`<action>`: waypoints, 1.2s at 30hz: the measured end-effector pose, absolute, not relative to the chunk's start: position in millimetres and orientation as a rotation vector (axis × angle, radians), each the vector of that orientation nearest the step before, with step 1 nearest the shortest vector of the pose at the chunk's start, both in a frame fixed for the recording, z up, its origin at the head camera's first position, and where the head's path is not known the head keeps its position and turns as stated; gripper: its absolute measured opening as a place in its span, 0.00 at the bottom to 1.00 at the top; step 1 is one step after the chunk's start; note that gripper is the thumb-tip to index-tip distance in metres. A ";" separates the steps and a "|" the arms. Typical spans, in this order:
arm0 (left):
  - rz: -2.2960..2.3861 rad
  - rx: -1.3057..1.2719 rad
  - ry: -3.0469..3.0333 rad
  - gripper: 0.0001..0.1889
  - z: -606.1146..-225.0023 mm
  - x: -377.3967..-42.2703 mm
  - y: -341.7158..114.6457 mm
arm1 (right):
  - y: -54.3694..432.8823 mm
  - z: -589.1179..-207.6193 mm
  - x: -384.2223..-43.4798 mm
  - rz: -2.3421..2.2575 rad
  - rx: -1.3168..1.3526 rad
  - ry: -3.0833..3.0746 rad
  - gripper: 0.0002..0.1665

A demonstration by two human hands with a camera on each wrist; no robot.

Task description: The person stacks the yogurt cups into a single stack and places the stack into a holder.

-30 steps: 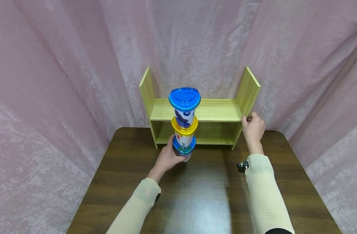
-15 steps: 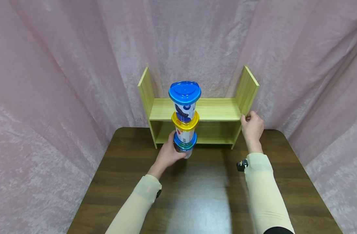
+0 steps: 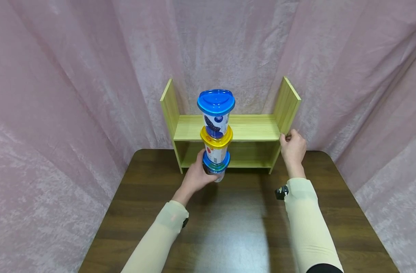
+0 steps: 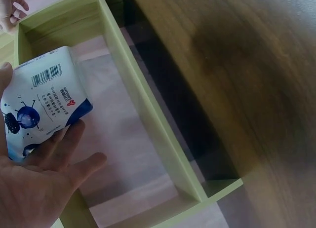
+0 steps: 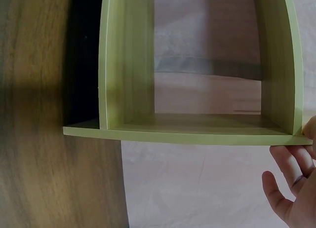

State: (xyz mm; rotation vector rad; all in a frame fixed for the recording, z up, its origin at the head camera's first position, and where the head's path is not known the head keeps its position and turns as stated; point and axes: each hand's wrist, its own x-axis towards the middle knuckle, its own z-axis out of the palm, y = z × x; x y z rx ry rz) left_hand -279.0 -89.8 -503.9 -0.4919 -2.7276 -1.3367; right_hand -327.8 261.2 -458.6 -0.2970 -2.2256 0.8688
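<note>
A stack of three lidded cups stands upright in front of the shelf in the head view. The top cup [image 3: 216,123] has a blue lid, the middle cup [image 3: 216,153] a yellow one, and the bottom cup [image 3: 217,167] a blue one. My left hand [image 3: 195,176] grips the bottom cup, raised above the table. A white cup wall with a barcode and berry print [image 4: 47,99] shows up close in the left wrist view. At the right side panel of the light wooden shelf [image 3: 255,127], my right hand [image 3: 293,149] pinches the front edge between thumb and fingers.
The two-level shelf stands at the back of a dark brown wooden table [image 3: 228,227], with tall side panels rising above its upper board. Pink curtains [image 3: 91,94] hang behind and on both sides.
My left hand has lifted the cup stack a little higher, its top lid rising against the shelf and curtain. My right hand stays at the shelf's side panel.
</note>
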 end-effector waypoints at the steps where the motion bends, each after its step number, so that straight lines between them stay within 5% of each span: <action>1: -1.339 -0.494 -2.726 0.57 -502.4 -279.5 -89.2 | 261.5 -458.6 -328.0 0.868 -0.296 -2.228 0.12; 36: -1.325 -0.519 -2.712 0.56 -477.0 -295.6 -87.0 | 263.3 -460.4 -326.7 0.877 -0.318 -2.223 0.13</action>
